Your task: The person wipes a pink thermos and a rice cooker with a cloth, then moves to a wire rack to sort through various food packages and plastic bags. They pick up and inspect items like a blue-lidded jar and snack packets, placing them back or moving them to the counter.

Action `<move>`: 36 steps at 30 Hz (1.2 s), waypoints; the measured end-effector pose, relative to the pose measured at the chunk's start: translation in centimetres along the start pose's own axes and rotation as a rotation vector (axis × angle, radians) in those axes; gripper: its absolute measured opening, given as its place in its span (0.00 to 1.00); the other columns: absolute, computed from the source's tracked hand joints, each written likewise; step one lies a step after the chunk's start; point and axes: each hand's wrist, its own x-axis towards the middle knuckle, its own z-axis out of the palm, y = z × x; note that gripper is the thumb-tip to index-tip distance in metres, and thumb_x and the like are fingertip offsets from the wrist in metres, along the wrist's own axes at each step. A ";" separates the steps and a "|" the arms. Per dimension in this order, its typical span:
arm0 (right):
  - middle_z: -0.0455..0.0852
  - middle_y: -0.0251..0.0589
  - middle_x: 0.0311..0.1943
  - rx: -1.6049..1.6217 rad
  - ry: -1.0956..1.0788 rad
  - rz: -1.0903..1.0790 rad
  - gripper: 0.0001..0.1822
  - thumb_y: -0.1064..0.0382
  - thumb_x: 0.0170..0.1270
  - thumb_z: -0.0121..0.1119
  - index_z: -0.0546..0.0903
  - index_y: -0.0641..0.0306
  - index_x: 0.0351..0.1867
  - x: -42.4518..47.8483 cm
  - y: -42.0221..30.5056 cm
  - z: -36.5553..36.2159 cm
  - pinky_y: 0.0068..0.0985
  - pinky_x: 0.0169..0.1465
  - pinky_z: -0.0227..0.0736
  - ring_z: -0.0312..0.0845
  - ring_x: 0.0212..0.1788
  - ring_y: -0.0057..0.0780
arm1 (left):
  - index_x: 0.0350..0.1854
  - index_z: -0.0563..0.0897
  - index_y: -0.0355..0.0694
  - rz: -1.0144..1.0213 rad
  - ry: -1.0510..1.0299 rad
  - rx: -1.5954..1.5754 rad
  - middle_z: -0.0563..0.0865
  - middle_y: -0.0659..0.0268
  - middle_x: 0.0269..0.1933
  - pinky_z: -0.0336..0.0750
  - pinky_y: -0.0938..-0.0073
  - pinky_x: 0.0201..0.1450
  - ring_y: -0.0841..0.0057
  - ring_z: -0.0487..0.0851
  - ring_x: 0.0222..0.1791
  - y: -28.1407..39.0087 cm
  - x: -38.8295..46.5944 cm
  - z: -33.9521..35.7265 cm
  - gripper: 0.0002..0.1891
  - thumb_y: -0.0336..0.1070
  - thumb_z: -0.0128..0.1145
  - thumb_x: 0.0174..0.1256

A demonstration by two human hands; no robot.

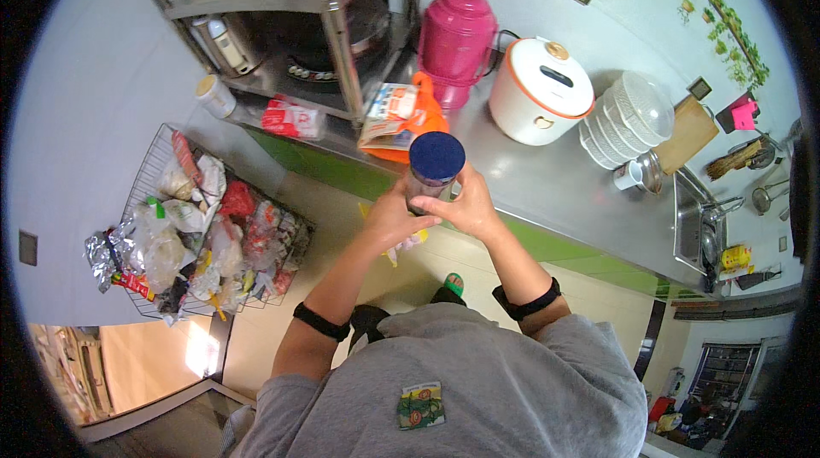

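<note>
Both my hands are wrapped around a clear jar [428, 166] topped with a dark blue lid. My left hand [391, 217] grips its left side, and my right hand [471, 205] has the right side, thumb across the front. The jar is upright in front of the counter's edge; its contents are mostly hidden by my fingers. Just beyond it, on the steel counter [512, 182], lies an orange bag [430, 113] with a printed packet [389, 113] against it. Behind the bag stands a pink thermos flask [456, 35].
A white rice cooker [539, 96], stacked white baskets [624, 121] and a white mug [628, 175] stand rightward before the sink [688, 221]. At left are a steel shelf [250, 6], a red-and-white packet [291, 118] and a wire rack [144, 169] heaped with plastic bags.
</note>
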 end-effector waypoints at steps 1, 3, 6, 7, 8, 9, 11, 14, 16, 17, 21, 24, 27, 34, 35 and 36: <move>0.85 0.46 0.44 -0.040 0.049 0.012 0.38 0.52 0.42 0.78 0.74 0.66 0.55 -0.3 1.4 -2.0 0.32 0.55 0.72 0.80 0.48 0.33 | 0.69 0.61 0.36 -0.005 -0.025 -0.014 0.78 0.46 0.58 0.72 0.61 0.59 0.54 0.79 0.57 1.8 1.3 1.8 0.51 0.51 0.74 0.42; 0.85 0.46 0.42 -0.053 0.136 0.026 0.37 0.54 0.42 0.78 0.74 0.67 0.54 -0.8 4.5 -5.8 0.31 0.52 0.73 0.81 0.46 0.33 | 0.71 0.56 0.34 -0.005 -0.025 -0.034 0.74 0.44 0.62 0.69 0.61 0.63 0.53 0.75 0.61 4.4 3.3 5.2 0.55 0.51 0.74 0.43; 0.85 0.45 0.45 -0.051 0.222 0.153 0.36 0.58 0.43 0.79 0.74 0.69 0.53 -0.7 7.3 -10.1 0.28 0.53 0.73 0.80 0.47 0.30 | 0.72 0.55 0.32 0.039 0.046 -0.101 0.71 0.42 0.65 0.66 0.63 0.65 0.52 0.72 0.64 6.0 5.8 9.7 0.55 0.51 0.74 0.45; 0.84 0.45 0.47 -0.051 0.242 0.215 0.35 0.59 0.43 0.79 0.74 0.69 0.53 -0.7 7.8 -11.4 0.27 0.54 0.73 0.80 0.48 0.28 | 0.72 0.55 0.33 0.038 0.041 -0.096 0.71 0.42 0.65 0.66 0.63 0.65 0.53 0.71 0.65 6.1 6.3 11.0 0.54 0.50 0.73 0.45; 0.85 0.46 0.46 -0.062 0.289 0.162 0.36 0.60 0.42 0.79 0.73 0.70 0.53 -1.1 9.6 -12.1 0.27 0.53 0.74 0.81 0.47 0.29 | 0.72 0.56 0.33 0.036 0.037 -0.091 0.70 0.43 0.65 0.66 0.64 0.65 0.54 0.71 0.65 6.2 6.6 12.2 0.53 0.50 0.73 0.46; 0.85 0.47 0.44 -0.075 0.327 0.141 0.36 0.61 0.42 0.79 0.73 0.70 0.53 -1.3 11.3 -12.8 0.28 0.51 0.74 0.81 0.45 0.30 | 0.72 0.57 0.33 0.041 0.038 -0.080 0.70 0.44 0.66 0.66 0.64 0.66 0.55 0.71 0.65 6.7 7.1 12.8 0.52 0.50 0.72 0.47; 0.85 0.48 0.41 -0.104 0.400 0.097 0.35 0.64 0.41 0.79 0.72 0.70 0.52 -1.5 13.8 -14.0 0.28 0.49 0.75 0.82 0.42 0.32 | 0.71 0.59 0.34 -0.002 0.014 -0.108 0.71 0.46 0.66 0.67 0.64 0.65 0.56 0.72 0.65 7.6 7.6 13.7 0.50 0.49 0.72 0.48; 0.85 0.47 0.41 -0.121 0.390 0.168 0.35 0.65 0.42 0.78 0.71 0.69 0.53 -1.8 15.1 -15.3 0.29 0.49 0.75 0.82 0.43 0.33 | 0.70 0.63 0.35 -0.008 0.062 -0.047 0.73 0.48 0.65 0.70 0.67 0.61 0.59 0.75 0.62 7.0 8.1 15.2 0.46 0.48 0.70 0.49; 0.84 0.47 0.43 -0.041 0.392 0.190 0.36 0.65 0.42 0.78 0.71 0.69 0.54 -1.7 16.0 -15.8 0.29 0.51 0.75 0.82 0.45 0.34 | 0.68 0.65 0.35 -0.017 0.088 -0.042 0.74 0.50 0.64 0.73 0.69 0.56 0.62 0.78 0.58 7.6 8.4 15.7 0.44 0.49 0.70 0.49; 0.84 0.47 0.44 0.000 0.395 0.201 0.37 0.64 0.42 0.78 0.70 0.69 0.54 -1.8 16.4 -16.0 0.29 0.51 0.74 0.81 0.46 0.34 | 0.68 0.66 0.35 -0.040 0.085 -0.072 0.75 0.50 0.63 0.75 0.70 0.53 0.63 0.80 0.55 7.8 8.6 15.8 0.44 0.49 0.70 0.49; 0.82 0.47 0.47 -0.063 0.324 0.148 0.39 0.62 0.42 0.79 0.69 0.68 0.56 -1.9 16.8 -16.5 0.30 0.55 0.72 0.80 0.49 0.36 | 0.66 0.70 0.36 -0.085 0.092 -0.151 0.78 0.53 0.61 0.76 0.73 0.43 0.71 0.83 0.40 8.3 9.1 16.6 0.42 0.50 0.70 0.49; 0.81 0.47 0.48 -0.080 0.295 0.130 0.40 0.61 0.42 0.79 0.68 0.68 0.56 -2.1 16.7 -16.7 0.31 0.56 0.71 0.79 0.51 0.37 | 0.66 0.70 0.36 -0.002 0.148 -0.158 0.79 0.55 0.60 0.76 0.73 0.42 0.74 0.81 0.35 8.0 9.5 16.9 0.41 0.50 0.70 0.49; 0.80 0.47 0.49 -0.174 0.323 0.077 0.40 0.57 0.45 0.77 0.68 0.68 0.57 -3.0 17.4 -17.2 0.32 0.57 0.70 0.77 0.52 0.38 | 0.65 0.71 0.36 -0.098 0.137 -0.218 0.80 0.57 0.59 0.76 0.74 0.44 0.77 0.80 0.37 9.1 9.3 16.4 0.39 0.51 0.69 0.52; 0.78 0.42 0.54 0.556 0.047 0.684 0.30 0.54 0.61 0.66 0.69 0.65 0.61 -9.1 17.0 -20.2 0.32 0.59 0.70 0.73 0.58 0.33 | 0.60 0.75 0.35 -0.140 0.261 -0.858 0.80 0.63 0.53 0.74 0.76 0.51 0.78 0.78 0.45 10.8 8.9 17.2 0.27 0.51 0.57 0.68; 0.77 0.42 0.54 0.828 -0.003 0.758 0.30 0.54 0.63 0.65 0.69 0.65 0.61 -10.0 16.1 -20.1 0.31 0.58 0.71 0.73 0.57 0.32 | 0.60 0.75 0.35 -0.154 0.224 -0.944 0.80 0.64 0.52 0.73 0.76 0.52 0.79 0.78 0.46 12.4 8.4 17.3 0.25 0.50 0.56 0.69; 0.78 0.41 0.54 1.005 0.005 0.739 0.29 0.55 0.63 0.64 0.69 0.64 0.61 -10.9 15.2 -19.4 0.30 0.57 0.71 0.74 0.56 0.31 | 0.59 0.75 0.35 -0.165 0.182 -1.029 0.79 0.64 0.52 0.73 0.77 0.52 0.79 0.78 0.46 13.5 8.0 17.7 0.24 0.49 0.54 0.71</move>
